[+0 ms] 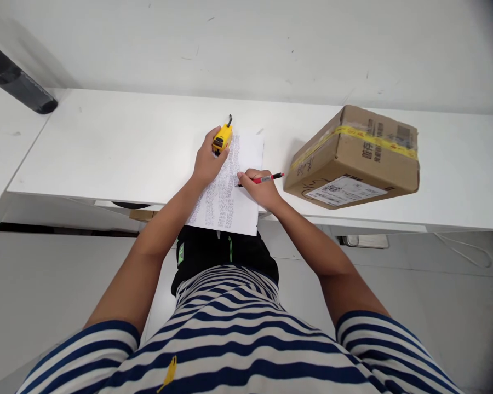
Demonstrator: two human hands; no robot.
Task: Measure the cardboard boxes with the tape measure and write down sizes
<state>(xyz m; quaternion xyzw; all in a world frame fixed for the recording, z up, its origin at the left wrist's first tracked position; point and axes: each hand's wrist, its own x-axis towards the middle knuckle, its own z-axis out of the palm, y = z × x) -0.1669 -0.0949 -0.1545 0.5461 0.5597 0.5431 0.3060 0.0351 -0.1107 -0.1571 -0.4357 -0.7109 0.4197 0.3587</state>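
A sheet of paper [248,158] covered in columns of small dark writing lies on the white desk, its lower edge overhanging the front. My left hand [207,161] is closed around a yellow tape measure [223,138] with black parts and a dark strap or clip at its far end, over the paper's upper left. Pinched in my right hand [263,191] is a red and black pen [267,178]. Its tip meets the paper, or nearly so, right of the written columns; exact contact is too small to tell.
A taped cardboard box [353,158] with a white label stands on the desk to the right. At the far left a dark cylindrical object [20,82] leans in. A pale wall [246,49] rises behind the white desk [107,148]. Below on the right runs a white cable [464,241].
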